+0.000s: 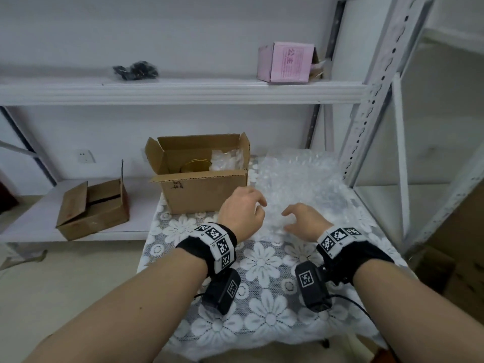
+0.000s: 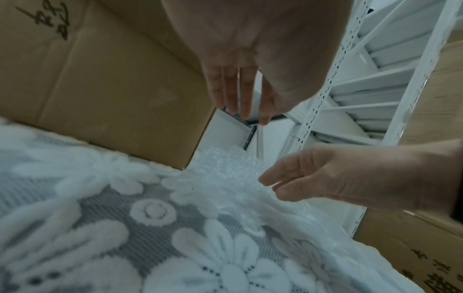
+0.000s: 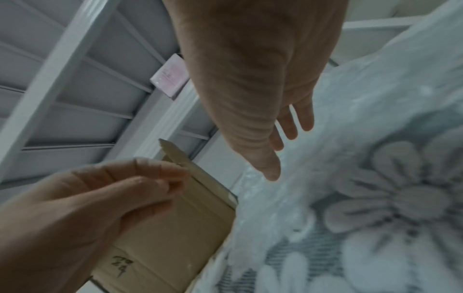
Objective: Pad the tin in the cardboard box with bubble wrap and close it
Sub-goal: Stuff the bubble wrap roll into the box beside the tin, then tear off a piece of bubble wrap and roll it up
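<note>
Tin (image 1: pixel 195 165) boxed, 1 wad in; your left hand (image 1: pixel 242 213) and right hand (image 1: pixel 305 220) loose-fingered over bubble wrap (image 1: pixel 301 184), flaps unclosed.

Head view: looks forward and down from above the desk (image 1: pixel 262 260), taking in both forearms, the cardboard box (image 1: pixel 201 189), the bubble wrap (image 1: pixel 301 179) and the shelving behind.

Left wrist view: close, low over the lace cloth, looks along the left hand (image 2: pixel 250 59) toward the box wall (image 2: pixel 100 89); the right hand (image 2: pixel 338 178) enters from the right.

Right wrist view: close, looks along the right hand (image 3: pixel 250 89); the left hand (image 3: pixel 87 198) shows lower left.

All three views share the box and the wrap.
</note>
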`<state>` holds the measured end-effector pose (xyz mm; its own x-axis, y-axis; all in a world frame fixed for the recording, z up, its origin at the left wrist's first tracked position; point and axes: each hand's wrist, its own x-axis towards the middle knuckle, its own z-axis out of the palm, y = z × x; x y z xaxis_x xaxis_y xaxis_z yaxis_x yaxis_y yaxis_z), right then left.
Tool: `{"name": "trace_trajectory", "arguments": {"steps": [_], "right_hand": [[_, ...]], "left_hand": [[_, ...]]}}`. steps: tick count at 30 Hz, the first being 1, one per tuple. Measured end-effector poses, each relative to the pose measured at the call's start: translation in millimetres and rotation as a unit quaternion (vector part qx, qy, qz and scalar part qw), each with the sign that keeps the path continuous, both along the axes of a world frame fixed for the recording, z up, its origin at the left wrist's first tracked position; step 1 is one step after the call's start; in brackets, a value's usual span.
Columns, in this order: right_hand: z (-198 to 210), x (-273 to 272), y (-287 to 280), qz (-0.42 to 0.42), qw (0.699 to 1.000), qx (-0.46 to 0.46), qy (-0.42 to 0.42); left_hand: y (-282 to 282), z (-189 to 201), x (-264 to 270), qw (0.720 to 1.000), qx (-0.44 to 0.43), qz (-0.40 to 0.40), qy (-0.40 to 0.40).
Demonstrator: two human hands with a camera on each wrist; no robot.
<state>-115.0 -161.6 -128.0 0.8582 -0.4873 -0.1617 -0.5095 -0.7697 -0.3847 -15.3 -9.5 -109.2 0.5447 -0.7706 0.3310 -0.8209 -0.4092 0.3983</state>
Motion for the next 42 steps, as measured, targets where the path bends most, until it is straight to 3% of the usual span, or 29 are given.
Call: {"name": "trace_trajectory", "arguments": {"steps": [6, 15, 20, 26, 30, 32, 35, 36, 37, 40, 42], "right_hand": [[-30, -10, -2, -0.011, 1.000, 0.004, 0.002], [-39, -3, -3, -0.039, 0.997, -0.072, 0.015], [-41, -3, -5, -0.026, 0.992, -0.126, 0.003], [-38, -5, -3, -0.054, 0.994, -0.087, -0.037], [-35, -4, -5, -0.065, 0.986, -0.098, -0.116], [-35, -2, -4, -0.060, 0.985, -0.075, -0.142], [-37, -2, 0, -0.050, 0.984, -0.022, -0.169], [-38, -3, 2, -0.050, 0.983, -0.013, -0.178], [-40, -4, 3, -0.053, 0.980, -0.012, -0.190], [-40, -7, 3, -0.086, 0.966, -0.045, -0.240], [-39, -9, 0, -0.112, 0.957, -0.058, -0.261]], "left_hand": [[-2, -27, -9, 0.970, 0.183, 0.013, 0.159], [-2, -39, -13, 0.957, 0.193, 0.037, 0.214], [1, -41, -15, 0.931, 0.123, 0.067, 0.338], [7, -37, -6, 0.913, 0.093, 0.043, 0.395], [6, -41, -3, 0.894, 0.021, 0.091, 0.439], [6, -43, -2, 0.870, -0.038, 0.124, 0.476], [6, -45, -2, 0.791, -0.127, 0.136, 0.583], [6, -45, -2, 0.777, -0.138, 0.132, 0.599], [6, -47, -2, 0.778, -0.136, 0.133, 0.598], [3, -50, -3, 0.833, -0.085, 0.151, 0.525], [2, -48, -5, 0.850, -0.077, 0.141, 0.502]]}}
